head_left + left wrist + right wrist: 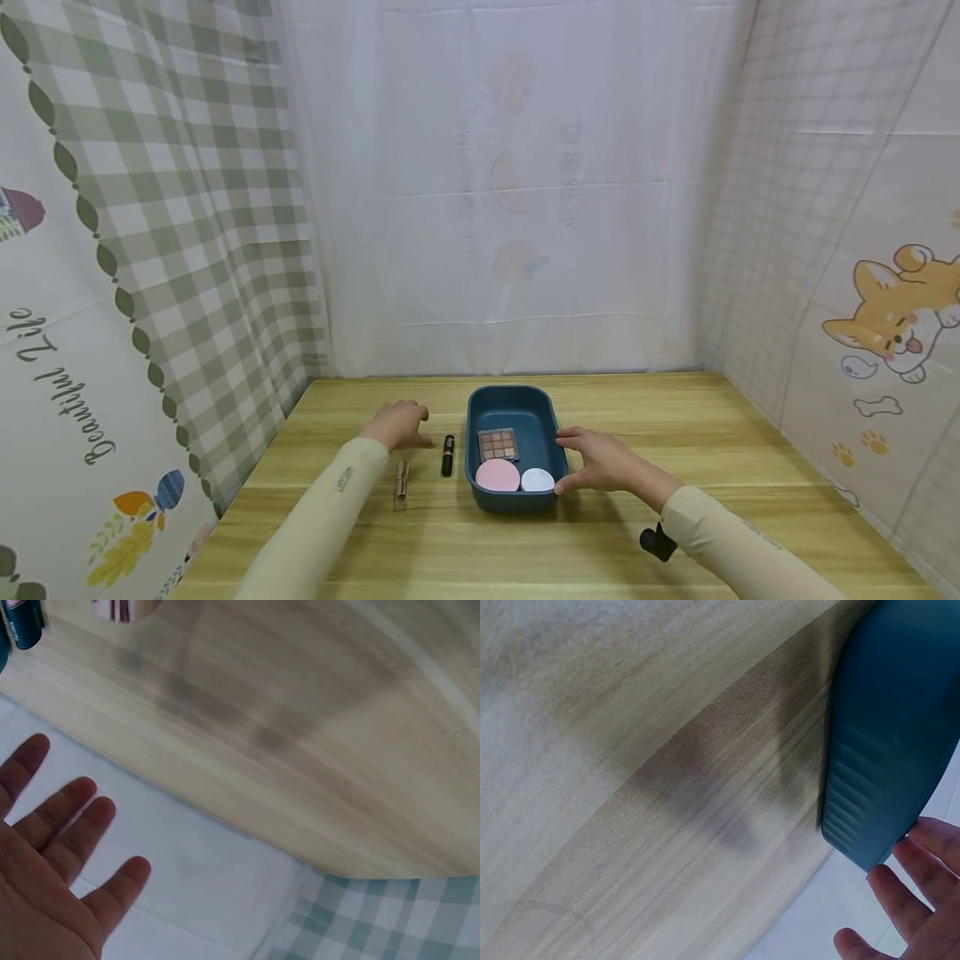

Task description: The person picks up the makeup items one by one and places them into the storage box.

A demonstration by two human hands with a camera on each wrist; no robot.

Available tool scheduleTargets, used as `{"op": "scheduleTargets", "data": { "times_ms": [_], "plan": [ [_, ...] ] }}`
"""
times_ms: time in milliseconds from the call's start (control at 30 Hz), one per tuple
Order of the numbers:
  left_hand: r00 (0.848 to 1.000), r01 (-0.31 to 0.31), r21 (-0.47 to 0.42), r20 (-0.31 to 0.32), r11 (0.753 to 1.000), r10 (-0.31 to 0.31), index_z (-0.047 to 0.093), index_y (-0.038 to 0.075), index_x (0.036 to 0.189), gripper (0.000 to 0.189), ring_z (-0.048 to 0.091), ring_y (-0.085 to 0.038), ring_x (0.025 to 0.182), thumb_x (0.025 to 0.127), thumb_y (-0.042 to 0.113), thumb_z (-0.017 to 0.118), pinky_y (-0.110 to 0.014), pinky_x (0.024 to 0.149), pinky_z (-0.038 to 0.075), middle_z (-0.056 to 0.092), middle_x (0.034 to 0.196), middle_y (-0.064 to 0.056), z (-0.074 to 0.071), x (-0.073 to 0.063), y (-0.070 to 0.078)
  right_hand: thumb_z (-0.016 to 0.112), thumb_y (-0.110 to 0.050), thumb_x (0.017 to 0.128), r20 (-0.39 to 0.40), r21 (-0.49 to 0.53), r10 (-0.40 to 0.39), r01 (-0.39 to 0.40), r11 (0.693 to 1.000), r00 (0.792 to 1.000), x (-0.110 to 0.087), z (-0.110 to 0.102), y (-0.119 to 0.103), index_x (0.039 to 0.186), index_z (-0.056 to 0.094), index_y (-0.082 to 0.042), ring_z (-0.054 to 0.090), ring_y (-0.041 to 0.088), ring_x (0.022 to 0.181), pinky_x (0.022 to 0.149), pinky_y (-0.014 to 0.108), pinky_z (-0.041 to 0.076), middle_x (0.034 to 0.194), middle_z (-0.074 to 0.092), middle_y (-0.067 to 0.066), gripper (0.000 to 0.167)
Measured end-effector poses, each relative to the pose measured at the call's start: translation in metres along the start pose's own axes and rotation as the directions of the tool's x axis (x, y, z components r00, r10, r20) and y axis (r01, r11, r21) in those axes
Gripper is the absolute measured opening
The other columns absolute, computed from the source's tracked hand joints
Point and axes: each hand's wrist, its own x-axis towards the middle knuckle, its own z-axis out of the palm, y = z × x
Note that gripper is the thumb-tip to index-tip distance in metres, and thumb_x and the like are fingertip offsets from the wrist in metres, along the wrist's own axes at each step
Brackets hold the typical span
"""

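A dark blue box point(512, 400) with rounded corners stands on the table. Inside it lie an eyeshadow palette point(498, 444), a pink round item point(498, 476) and a smaller white round item point(537, 480). Spread along the box's right side, my right hand point(598, 461) touches the rim with its fingertips; its extended fingers point(900, 904) show in the right wrist view. My left hand point(397, 423) hovers with loose fingers and holds nothing. Nearby lie a black lipstick-like tube point(447, 456) and a gold tube with a clear end point(401, 483).
The wooden table point(637, 408) extends to both sides of the box. A white curtain point(510, 208) hangs behind it, with a green checked cloth point(225, 167) at left and a patterned cloth point(847, 250) at right. Something small and black point(657, 542) is by the right sleeve.
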Motion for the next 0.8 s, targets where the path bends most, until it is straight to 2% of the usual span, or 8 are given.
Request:
{"op": "scheduleTargets", "data": {
  "times_ms": [200, 400, 600, 700, 800],
  "plan": [
    [0.997, 0.067, -0.032, -0.036, 0.997, -0.068, 0.065, 0.002, 0.118, 0.054, 0.06, -0.034, 0.107, 0.084, 0.042, 0.078, -0.053, 0.095, 0.045, 0.064, 0.114, -0.015, 0.005, -0.014, -0.007, 0.081, -0.056, 0.074, -0.001, 0.004, -0.01, 0.01, 1.0, 1.0, 0.0, 0.0, 0.001, 0.133, 0.058, 0.004, 0.049, 0.042, 0.128, 0.101, 0.06, 0.039, 0.14, 0.052, 0.02, 0.088],
    [0.993, 0.095, -0.083, -0.063, 0.992, -0.1, 0.064, -0.002, 0.117, 0.055, 0.059, -0.04, 0.108, 0.086, 0.042, 0.076, -0.059, 0.095, 0.043, 0.063, 0.114, -0.02, 0.01, -0.029, -0.014, 0.081, -0.056, 0.074, 0.0, 0.006, -0.01, 0.01, 1.0, 1.0, 0.0, 0.0, 0.0, 0.133, 0.058, 0.004, 0.049, 0.043, 0.128, 0.101, 0.06, 0.039, 0.14, 0.052, 0.021, 0.088],
    [0.989, 0.125, -0.109, -0.068, 0.986, -0.133, 0.062, -0.002, 0.122, 0.06, 0.058, -0.042, 0.109, 0.088, 0.045, 0.072, -0.056, 0.095, 0.043, 0.062, 0.116, -0.021, 0.02, -0.043, -0.018, 0.081, -0.056, 0.074, 0.002, 0.006, 0.001, -0.001, 1.0, 1.0, -0.001, 0.0, 0.0, 0.134, 0.058, 0.003, 0.048, 0.042, 0.128, 0.101, 0.06, 0.039, 0.141, 0.052, 0.02, 0.088],
    [0.983, 0.138, -0.107, -0.107, 0.985, -0.149, 0.062, -0.003, 0.121, 0.061, 0.059, -0.042, 0.106, 0.087, 0.046, 0.072, -0.055, 0.09, 0.047, 0.062, 0.115, -0.022, 0.025, -0.052, -0.018, 0.081, -0.056, 0.074, 0.0, 0.009, 0.0, 0.0, 1.0, 1.0, -0.001, 0.001, 0.001, 0.134, 0.058, 0.003, 0.048, 0.042, 0.128, 0.101, 0.06, 0.039, 0.141, 0.052, 0.02, 0.088],
    [0.974, 0.153, -0.139, -0.147, 0.978, -0.173, 0.063, -0.004, 0.121, 0.06, 0.058, -0.043, 0.109, 0.087, 0.046, 0.073, -0.056, 0.09, 0.047, 0.062, 0.117, -0.024, 0.029, -0.06, -0.017, 0.081, -0.057, 0.074, -0.001, 0.009, -0.002, 0.002, 1.0, 1.0, 0.0, 0.001, 0.001, 0.134, 0.058, 0.003, 0.049, 0.042, 0.128, 0.101, 0.06, 0.039, 0.141, 0.052, 0.02, 0.088]
  ]
}}
